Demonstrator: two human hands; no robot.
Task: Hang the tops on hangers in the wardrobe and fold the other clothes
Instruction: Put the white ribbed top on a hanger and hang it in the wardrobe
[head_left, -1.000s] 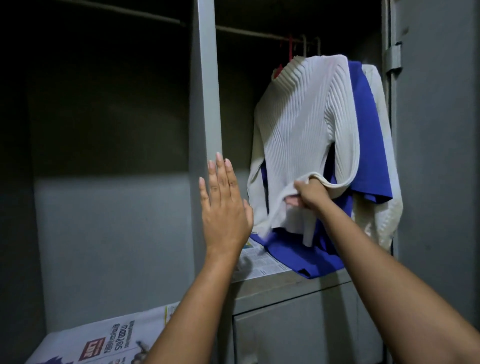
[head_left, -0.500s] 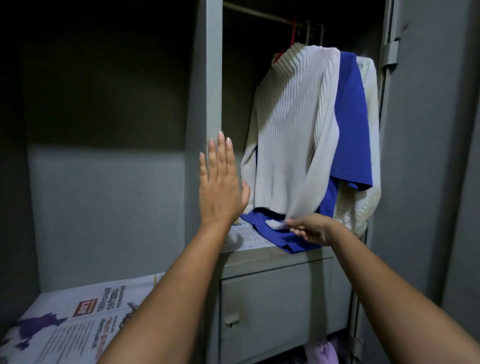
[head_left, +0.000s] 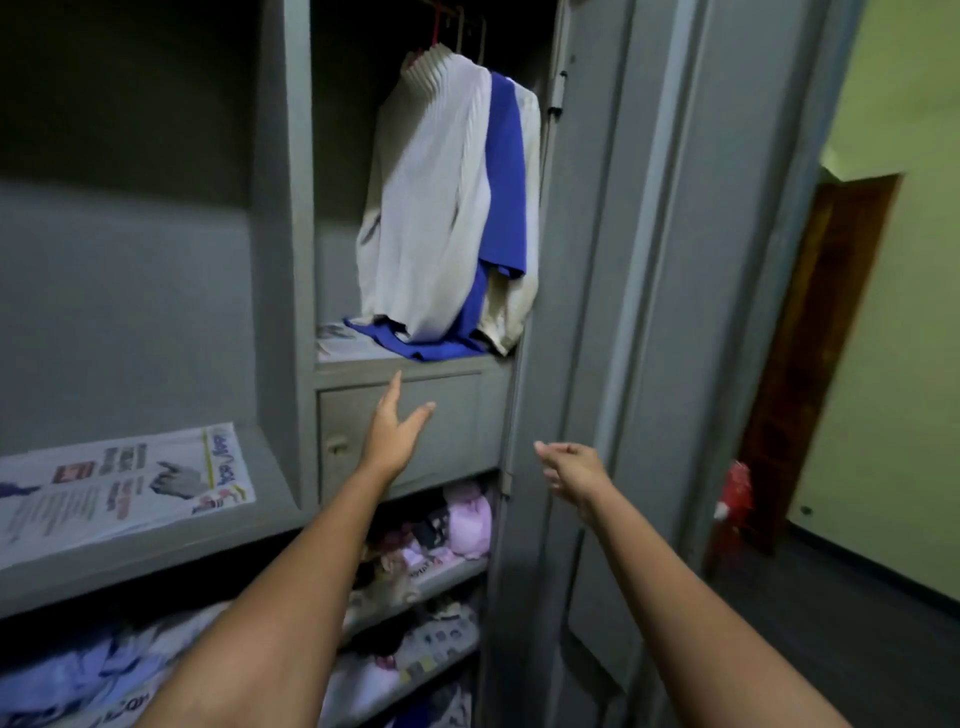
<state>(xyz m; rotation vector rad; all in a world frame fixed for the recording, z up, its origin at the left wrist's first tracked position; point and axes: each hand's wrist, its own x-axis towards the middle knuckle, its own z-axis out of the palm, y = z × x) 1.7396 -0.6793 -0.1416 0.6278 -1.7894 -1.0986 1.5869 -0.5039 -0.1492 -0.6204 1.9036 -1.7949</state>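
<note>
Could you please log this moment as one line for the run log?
left hand: open, empty | right hand: loosely curled, empty | white ribbed top: hung | blue top: hung behind it

A white ribbed top hangs on a hanger in the right-hand compartment of the grey wardrobe, its high collar at 12 o'clock and its hem at 6 o'clock, where it reaches the compartment floor. Just behind it, toward 3 o'clock, hangs a blue top whose short sleeve shows at the right side and whose lower edge pools on the floor under the white one. A third, cream top hangs against the blue one, farthest toward 3 o'clock, beside the door hinge. The three garments press together; their hanger hooks rise into the dark at 12 o'clock.
</note>
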